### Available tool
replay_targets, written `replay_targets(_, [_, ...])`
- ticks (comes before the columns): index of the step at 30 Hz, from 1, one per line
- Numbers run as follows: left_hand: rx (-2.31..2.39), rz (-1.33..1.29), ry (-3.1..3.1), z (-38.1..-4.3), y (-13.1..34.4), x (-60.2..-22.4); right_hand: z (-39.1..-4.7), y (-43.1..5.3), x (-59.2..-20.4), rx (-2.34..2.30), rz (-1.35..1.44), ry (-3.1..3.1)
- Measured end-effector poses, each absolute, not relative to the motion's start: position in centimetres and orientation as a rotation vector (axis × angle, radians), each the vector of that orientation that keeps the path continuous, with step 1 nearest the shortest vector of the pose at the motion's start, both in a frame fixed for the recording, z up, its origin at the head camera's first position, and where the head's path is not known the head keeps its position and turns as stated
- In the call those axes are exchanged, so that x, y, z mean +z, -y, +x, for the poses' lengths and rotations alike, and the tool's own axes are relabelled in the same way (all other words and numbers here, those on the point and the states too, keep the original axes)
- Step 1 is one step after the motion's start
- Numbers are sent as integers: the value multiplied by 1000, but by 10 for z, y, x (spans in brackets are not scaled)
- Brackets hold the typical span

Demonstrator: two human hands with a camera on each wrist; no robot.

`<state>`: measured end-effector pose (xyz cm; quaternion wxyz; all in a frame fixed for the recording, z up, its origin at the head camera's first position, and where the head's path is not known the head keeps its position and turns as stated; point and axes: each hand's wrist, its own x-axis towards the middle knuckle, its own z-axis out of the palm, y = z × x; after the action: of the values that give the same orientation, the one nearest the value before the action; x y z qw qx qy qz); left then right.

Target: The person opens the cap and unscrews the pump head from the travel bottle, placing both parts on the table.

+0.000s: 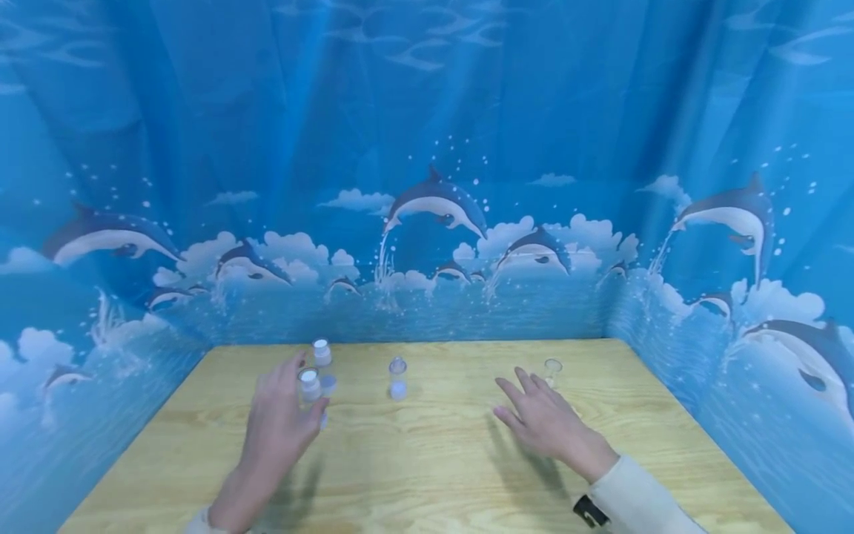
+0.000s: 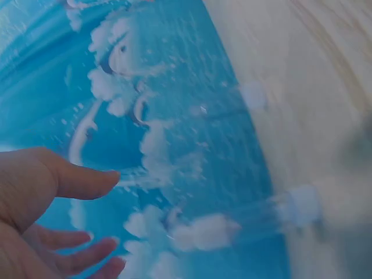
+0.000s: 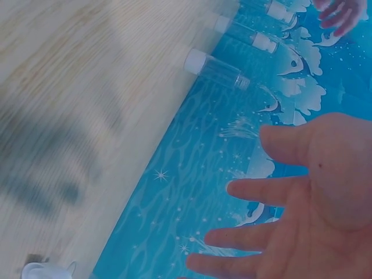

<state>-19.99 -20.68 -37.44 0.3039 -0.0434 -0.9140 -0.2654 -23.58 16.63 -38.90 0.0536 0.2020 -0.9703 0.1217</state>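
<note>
My left hand (image 1: 280,415) hovers beside a clear bottle with a white top (image 1: 310,382); thumb and fingers spread at either side. In the left wrist view the hand stands apart from that bottle (image 2: 256,221). Just behind stands a second white-topped bottle (image 1: 322,353). To their right is an uncapped clear bottle (image 1: 397,371) with a white base; its threaded neck shows in the right wrist view (image 3: 224,72). My right hand (image 1: 547,423) is held above the table, fingers spread, holding nothing. Near its fingertips is a small clear object (image 1: 553,366), partly hidden, kind unclear.
The wooden table (image 1: 427,475) carries the bottles towards its far side. A blue curtain (image 1: 427,111) printed with dolphins and clouds surrounds it at the back and sides. A whitish, see-through item (image 3: 46,271) lies at the lower left of the right wrist view.
</note>
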Motion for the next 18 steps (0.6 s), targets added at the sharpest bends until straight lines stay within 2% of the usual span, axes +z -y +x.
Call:
replay_targets(6, [-891, 58, 2654, -214, 230, -388, -233, -165, -386, 379, 612, 2960])
replay_targets(18, [-1101, 19, 2807, -252, 249, -425, -233, -167, -386, 382, 618, 2959])
